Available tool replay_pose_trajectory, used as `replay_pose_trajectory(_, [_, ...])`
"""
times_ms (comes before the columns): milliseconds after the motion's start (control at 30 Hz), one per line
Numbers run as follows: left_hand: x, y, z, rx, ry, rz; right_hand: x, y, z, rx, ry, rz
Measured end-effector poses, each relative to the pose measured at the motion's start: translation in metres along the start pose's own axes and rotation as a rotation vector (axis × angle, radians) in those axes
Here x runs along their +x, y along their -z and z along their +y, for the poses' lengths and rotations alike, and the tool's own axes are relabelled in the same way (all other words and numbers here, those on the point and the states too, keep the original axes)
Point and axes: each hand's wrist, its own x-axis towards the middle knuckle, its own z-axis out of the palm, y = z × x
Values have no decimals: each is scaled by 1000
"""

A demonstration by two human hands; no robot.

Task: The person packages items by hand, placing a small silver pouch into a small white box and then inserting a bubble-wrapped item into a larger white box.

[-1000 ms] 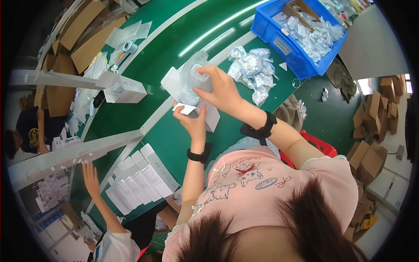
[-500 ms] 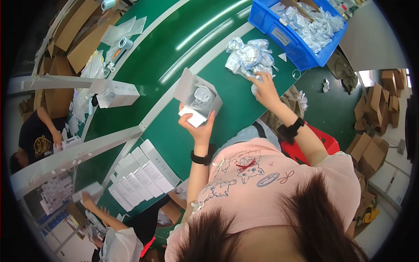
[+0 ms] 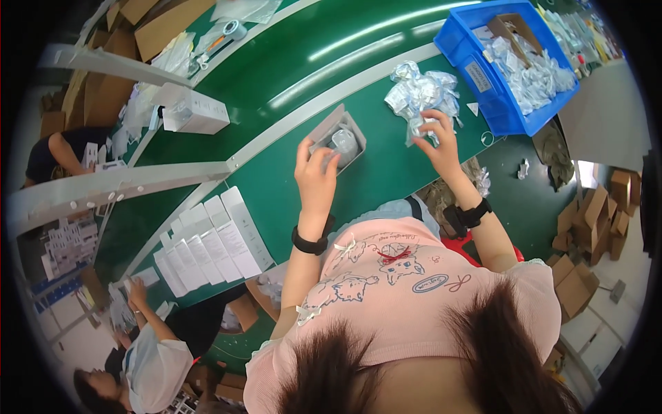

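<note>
An open white carton (image 3: 356, 132) stands on the green table in front of me, with a clear-wrapped item (image 3: 343, 141) inside it. My left hand (image 3: 317, 176) is at the carton's near left side, its bent fingers gripping the edge by the opening. To the right, my right hand (image 3: 441, 145) has a small clear plastic packet (image 3: 415, 128) between thumb and fingers. That packet is at the near side of a pile of similar packets (image 3: 422, 90); whether it still touches them I cannot tell.
A blue bin (image 3: 480, 93) full of packets stands at the far right. Left of me lie several white cartons (image 3: 217, 238) in a row. A metal frame bar (image 3: 138, 186) crosses the left side. Another open carton (image 3: 203, 112) stands beyond it. A co-worker (image 3: 155, 366) works at the lower left.
My left hand has shifted from beneath the carton to its near left edge, and the carton now sits more upright. My right hand stays by the pile with a packet. The whole view has shifted.
</note>
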Motion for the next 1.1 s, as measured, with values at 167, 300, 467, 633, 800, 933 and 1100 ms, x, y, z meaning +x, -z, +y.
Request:
replay_pose_trajectory(167, [18, 12, 7, -61, 242, -51, 41, -32, -76, 618, 52, 29])
replay_pose_trajectory(300, [19, 9, -10, -149, 262, 9, 38, -62, -86, 681, 53, 21])
replay_pose_trajectory(467, [17, 7, -8, -170, 285, 34, 30, -81, -76, -107, 387, -192])
replay_pose_trajectory(633, [18, 8, -11, -181, 289, 10, 31, -78, -87, -517, 460, -384])
replay_pose_trajectory(800, [9, 17, -18, -456, 346, 31, 40, -74, -65, -220, 577, -327])
replay_pose_trajectory(933, [-6, 53, -54, -294, 341, 181, 39, -63, -34, 33, 325, -134])
replay_pose_trajectory(1100, [-77, 135, -124, 826, 553, 127, 34, -103, -10, 215, 56, -454])
